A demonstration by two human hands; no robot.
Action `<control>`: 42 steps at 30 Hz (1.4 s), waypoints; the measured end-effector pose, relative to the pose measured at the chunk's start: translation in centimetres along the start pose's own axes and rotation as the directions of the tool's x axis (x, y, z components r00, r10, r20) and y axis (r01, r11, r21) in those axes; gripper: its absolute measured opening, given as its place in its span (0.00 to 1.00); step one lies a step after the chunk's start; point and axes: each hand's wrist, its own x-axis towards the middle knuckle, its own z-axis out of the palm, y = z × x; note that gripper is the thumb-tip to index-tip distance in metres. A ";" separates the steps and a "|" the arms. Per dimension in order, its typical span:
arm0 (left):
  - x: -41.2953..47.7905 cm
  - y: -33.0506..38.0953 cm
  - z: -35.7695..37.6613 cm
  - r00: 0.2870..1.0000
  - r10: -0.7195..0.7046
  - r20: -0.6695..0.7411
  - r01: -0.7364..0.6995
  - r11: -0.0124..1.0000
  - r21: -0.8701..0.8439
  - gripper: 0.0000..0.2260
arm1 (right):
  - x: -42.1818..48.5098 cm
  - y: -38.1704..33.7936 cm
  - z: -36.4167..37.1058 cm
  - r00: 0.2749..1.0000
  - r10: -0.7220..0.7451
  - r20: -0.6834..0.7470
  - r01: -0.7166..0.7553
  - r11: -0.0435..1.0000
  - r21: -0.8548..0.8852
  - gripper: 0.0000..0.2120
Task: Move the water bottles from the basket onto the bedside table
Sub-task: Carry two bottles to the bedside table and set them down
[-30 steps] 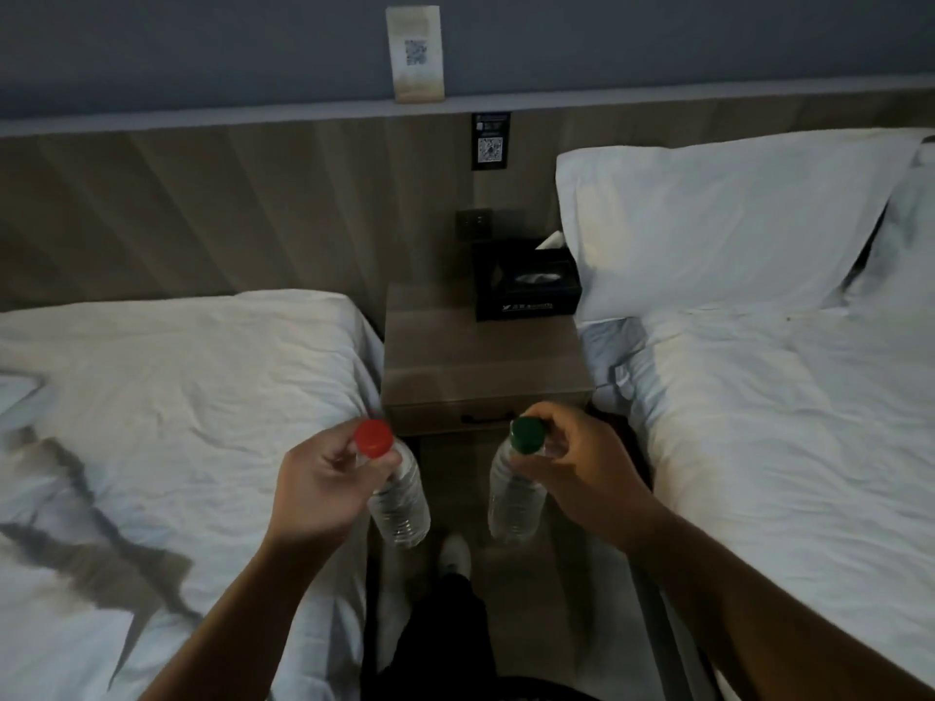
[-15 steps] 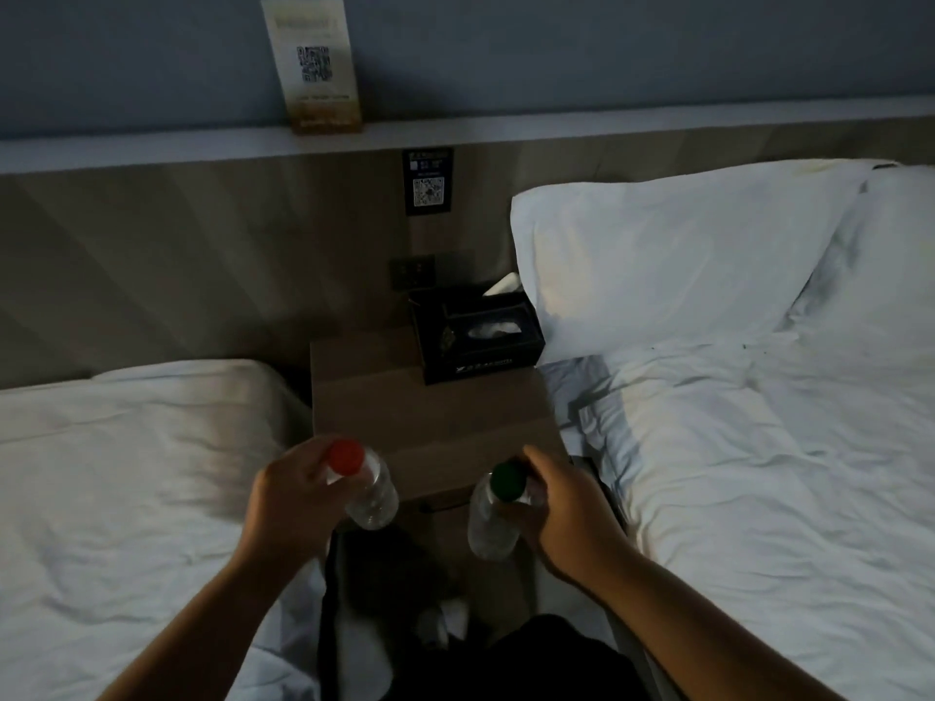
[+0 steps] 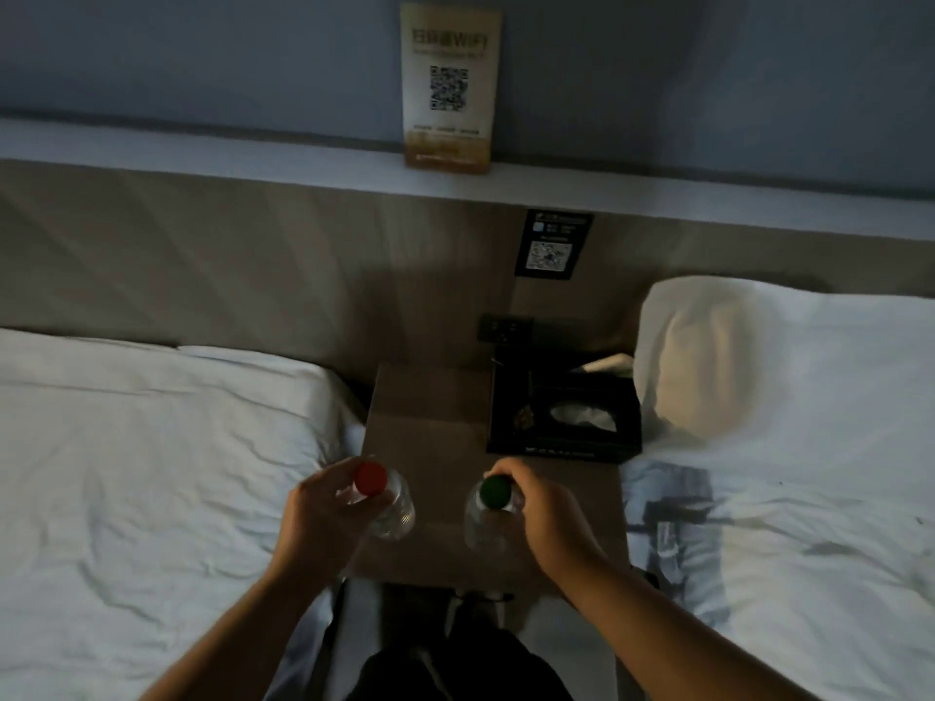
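Closed in on brown wooden bedside table [image 3: 430,412]; black tissue box [image 3: 564,422] at rear right. Carried clear plastic red-capped water bottle [image 3: 392,508] and green-capped twin [image 3: 485,523] above table front, necks clasped in curled left grip [image 3: 319,518], right grip [image 3: 546,513]. Touchdown unclear; release probably next.

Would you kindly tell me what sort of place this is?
Probably a twin hotel room: a left bed and right bed in white sheets flank a bedside table with a tissue box, and a WiFi QR card stands on the ledge.
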 end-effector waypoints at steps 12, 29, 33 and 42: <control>15.6 -4.1 2.8 0.999 0.044 -0.031 -0.040 0.992 0.119 0.17 | 16.7 0.8 4.8 0.995 -0.042 -0.090 0.039 0.999 -0.028 0.11; 23.1 -9.0 4.6 0.991 0.075 0.111 -0.093 0.981 0.168 0.22 | 22.6 3.5 8.7 0.980 0.091 -0.175 -0.093 0.996 -0.004 0.25; 24.1 -10.0 5.7 0.980 0.088 0.178 -0.119 0.977 0.175 0.27 | 23.8 5.0 10.4 0.967 0.230 -0.106 -0.226 0.973 0.053 0.30; 27.5 -10.9 6.2 0.996 0.042 0.084 -0.051 0.994 0.098 0.23 | 27.7 4.6 11.3 0.961 0.181 -0.209 -0.168 0.983 0.079 0.23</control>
